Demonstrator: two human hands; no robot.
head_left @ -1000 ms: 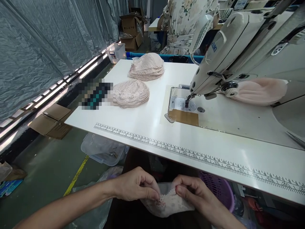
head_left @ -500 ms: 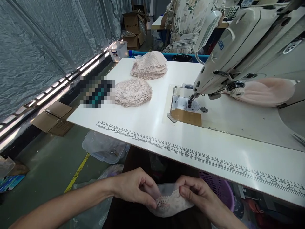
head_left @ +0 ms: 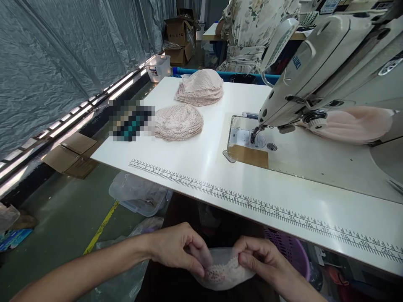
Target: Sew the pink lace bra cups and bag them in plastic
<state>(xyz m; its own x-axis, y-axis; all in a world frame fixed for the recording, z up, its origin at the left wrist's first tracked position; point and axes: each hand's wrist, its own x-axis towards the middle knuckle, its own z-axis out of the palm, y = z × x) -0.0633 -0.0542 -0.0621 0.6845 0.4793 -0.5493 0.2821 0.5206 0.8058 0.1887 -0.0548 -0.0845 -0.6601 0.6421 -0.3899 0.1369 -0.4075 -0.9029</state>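
Below the table's front edge, over my lap, I hold a small sheer fabric piece with lace [head_left: 224,274], curved like a cup. The thumb and fingers of my left hand [head_left: 184,251] are closed on its left end. My right hand [head_left: 261,256] pinches its upper right edge between thumb and fingertips. Between the hands the see-through mesh spans the gap, with the beige lace along the middle. My left fingertips are partly behind the fabric.
On the white table [head_left: 195,161] lie two stacks of beige lace pieces, a nearer stack [head_left: 180,121] and a farther stack [head_left: 201,87]. A sewing machine [head_left: 302,71] stands at right, with pink padded fabric [head_left: 355,123] behind its needle. A purple basket [head_left: 291,251] sits below. Someone in floral clothing [head_left: 245,33] is beyond.
The camera view has shifted slightly, so the table and machine sit a little farther right. The fabric piece hangs slightly lower; both hands keep their hold on it.
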